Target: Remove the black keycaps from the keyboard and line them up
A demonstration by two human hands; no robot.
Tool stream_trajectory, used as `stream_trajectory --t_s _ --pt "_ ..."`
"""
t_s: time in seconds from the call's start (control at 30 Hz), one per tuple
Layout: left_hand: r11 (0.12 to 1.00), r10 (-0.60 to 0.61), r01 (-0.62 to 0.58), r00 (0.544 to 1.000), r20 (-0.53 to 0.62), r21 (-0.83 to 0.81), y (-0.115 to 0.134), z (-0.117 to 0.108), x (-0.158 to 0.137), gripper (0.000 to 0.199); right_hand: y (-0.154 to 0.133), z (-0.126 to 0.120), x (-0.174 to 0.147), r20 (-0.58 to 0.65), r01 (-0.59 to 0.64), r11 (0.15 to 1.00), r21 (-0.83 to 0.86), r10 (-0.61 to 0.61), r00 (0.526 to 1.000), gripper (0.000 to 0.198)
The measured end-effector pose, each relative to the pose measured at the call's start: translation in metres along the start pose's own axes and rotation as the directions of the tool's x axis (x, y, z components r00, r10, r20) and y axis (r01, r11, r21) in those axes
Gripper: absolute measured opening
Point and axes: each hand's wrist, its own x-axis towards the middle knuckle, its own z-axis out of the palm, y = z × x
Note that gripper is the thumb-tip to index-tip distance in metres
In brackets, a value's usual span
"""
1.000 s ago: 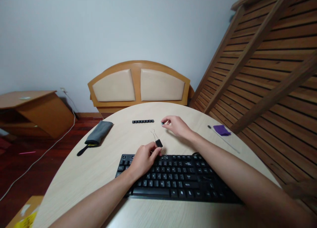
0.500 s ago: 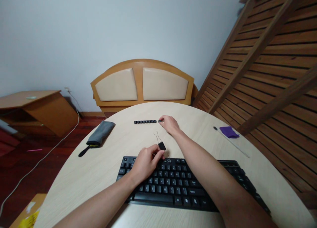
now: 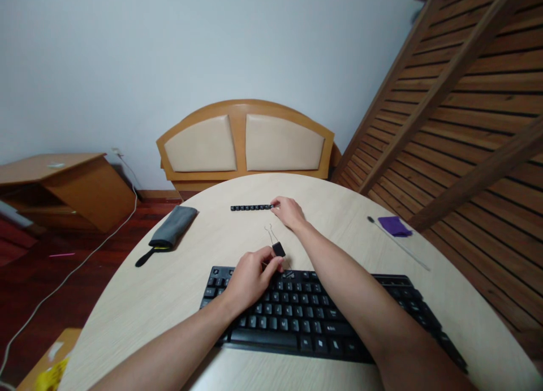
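R hand (image 3: 287,211) — keycap (image 3: 272,206) ptly hid

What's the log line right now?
left hand: holds wire tool; right hand: at right end of keycap row; keyboard: partly hidden; grey pouch: left; purple cloth: far right

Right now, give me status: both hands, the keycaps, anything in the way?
Left hand holding wire tool. Right hand at right end of keycap row. Right forearm covering part of keyboard.

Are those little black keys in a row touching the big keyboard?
Apart. The head view shows pale tabletop between the row of keys and the keyboard.
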Motion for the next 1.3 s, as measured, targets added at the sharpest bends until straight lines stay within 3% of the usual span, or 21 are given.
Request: stream_trajectory --t_s 0.7,0.83,1.0,1.07,1.2,1.3 --pt "1.0 -0.001 0.001 1.0 -0.001 0.005 0.003 -0.001 0.0 0.03 0.0 0.001 0.001 0.028 0.008 1.0 -0.004 -0.008 1.0 0.018" --pt "1.0 0.007 -0.007 1.0 -0.002 0.001 0.001 0.0 0.0 0.031 -0.004 -0.005 -0.001 0.067 0.008 0.999 -0.04 -0.005 0.998 0.029" --pt "1.0 0.012 -0.012 1.0 0.007 -0.006 -0.001 -0.001 0.0 0.032 -0.011 -0.035 -0.01 0.18 0.019 0.992 -0.127 0.004 0.984 0.063" --pt "1.0 0.014 -0.014 1.0 0.008 -0.011 0.0 -0.002 0.0 0.031 -0.013 -0.053 -0.021 0.246 0.032 0.989 -0.147 0.005 0.969 0.067" --pt "1.0 0.031 -0.031 0.999 0.009 -0.005 0.002 -0.003 0.0 0.03 -0.014 -0.09 -0.065 0.35 0.085 0.989 -0.125 -0.036 0.936 0.04" --pt "0.999 0.046 -0.046 0.999 0.008 0.004 0.003 -0.003 -0.001 0.032 -0.008 -0.112 -0.107 0.405 0.162 0.986 -0.034 -0.134 0.904 0.026"
